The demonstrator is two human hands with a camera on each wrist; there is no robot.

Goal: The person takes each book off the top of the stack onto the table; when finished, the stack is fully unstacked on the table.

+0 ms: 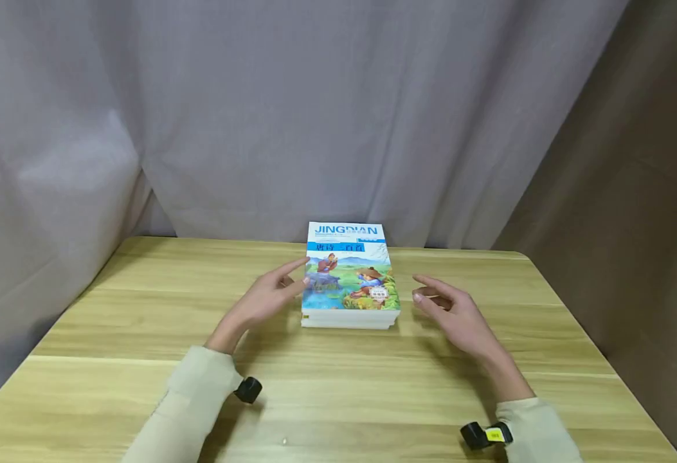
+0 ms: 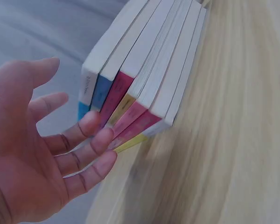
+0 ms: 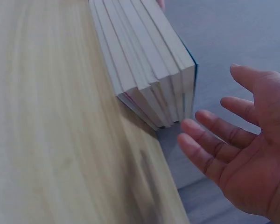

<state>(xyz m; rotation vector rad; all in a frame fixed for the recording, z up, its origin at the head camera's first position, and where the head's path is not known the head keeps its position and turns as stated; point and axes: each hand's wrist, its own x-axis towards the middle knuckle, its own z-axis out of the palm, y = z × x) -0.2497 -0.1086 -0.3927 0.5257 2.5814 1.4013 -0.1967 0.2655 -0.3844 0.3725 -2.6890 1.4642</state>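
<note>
A stack of several books [image 1: 350, 276] lies flat on the wooden table, its top cover illustrated and facing up. My left hand [image 1: 269, 296] is at the stack's left side, fingers extended; in the left wrist view the fingertips of this hand [image 2: 42, 144] are close to the coloured spines [image 2: 116, 100], and whether they touch cannot be told. My right hand [image 1: 456, 315] hovers off the stack's right side, fingers loosely bent and holding nothing. The right wrist view shows a gap between that hand [image 3: 242, 140] and the books' page edges [image 3: 149, 60].
The wooden table [image 1: 338, 386] extends around the stack on both sides and in front. A grey curtain [image 1: 292, 116] hangs behind the table's back edge, and a darker curtain [image 1: 633, 225] hangs along the right. Black wrist cameras [image 1: 248, 390] sit at both cuffs.
</note>
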